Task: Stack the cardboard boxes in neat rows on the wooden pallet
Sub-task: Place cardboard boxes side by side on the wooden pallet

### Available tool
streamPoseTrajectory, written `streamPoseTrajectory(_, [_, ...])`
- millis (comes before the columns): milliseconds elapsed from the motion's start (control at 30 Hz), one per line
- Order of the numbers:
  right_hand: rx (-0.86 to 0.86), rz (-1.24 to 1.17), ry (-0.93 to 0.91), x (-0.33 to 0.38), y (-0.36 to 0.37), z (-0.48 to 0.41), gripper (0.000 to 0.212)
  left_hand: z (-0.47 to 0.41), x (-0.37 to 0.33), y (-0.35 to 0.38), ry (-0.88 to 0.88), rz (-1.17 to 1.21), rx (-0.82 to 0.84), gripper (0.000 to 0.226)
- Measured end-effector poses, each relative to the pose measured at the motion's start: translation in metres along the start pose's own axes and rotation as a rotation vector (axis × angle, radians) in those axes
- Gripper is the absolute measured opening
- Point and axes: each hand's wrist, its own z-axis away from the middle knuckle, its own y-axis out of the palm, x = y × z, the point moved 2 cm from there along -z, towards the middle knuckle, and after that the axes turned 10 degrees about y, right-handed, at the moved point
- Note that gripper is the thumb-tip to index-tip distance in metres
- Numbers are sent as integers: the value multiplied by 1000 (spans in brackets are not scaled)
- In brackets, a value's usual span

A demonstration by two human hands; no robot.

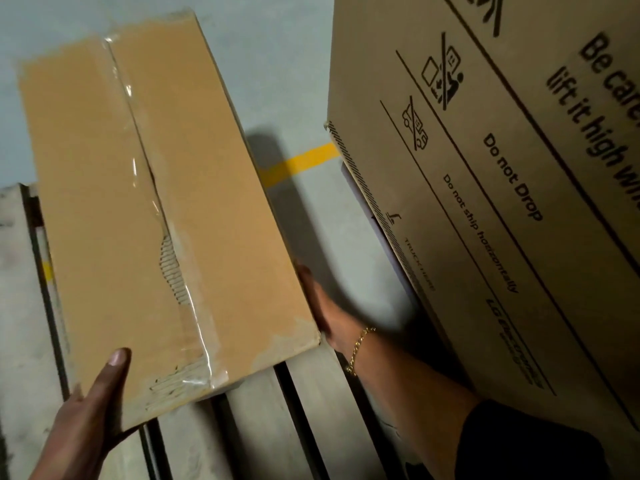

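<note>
A long plain cardboard box (149, 209), taped along its top seam, is carried over the wooden pallet (256, 420). My left hand (88, 420) holds its near left corner, thumb lying on the top face. My right hand (323, 306) presses flat against the box's right side near the bottom edge; its fingers are partly hidden under the box. A gold bracelet circles the right wrist. Whether the box touches the pallet slats I cannot tell.
A large printed cardboard box (502, 202) marked "Do not Drop" stands close on the right, beside my right forearm. Grey floor with a yellow line (301, 161) lies beyond the pallet. Dark gaps run between the pallet slats.
</note>
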Motion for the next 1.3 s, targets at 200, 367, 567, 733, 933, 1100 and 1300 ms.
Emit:
streamPoseTrajectory(200, [11, -28, 17, -17, -12, -26, 100, 23, -36, 30, 18, 70, 6, 118])
streamPoseTrajectory(367, [5, -12, -9, -9, -18, -12, 99, 35, -48, 38, 70, 10, 93, 112])
streamPoseTrajectory(567, [-54, 72, -146, 39, 9, 103, 53, 50, -60, 38, 206, -54, 116, 65])
streamPoseTrajectory(733, [-310, 305, -343, 36, 37, 135, 59, 60, -53, 35, 236, -38, 123, 44])
streamPoseTrajectory(933, [-430, 470, -404, 28, 42, 134, 51, 52, -44, 32, 217, -57, 150, 52])
streamPoseTrajectory(1100, [-399, 480, -379, 28, 43, 139, 60, 47, -41, 27, 223, -87, 158, 67])
streamPoseTrajectory(1300, [-467, 558, -297, 40, 43, 167, 84, 72, -35, 5, 184, -94, 193, 108])
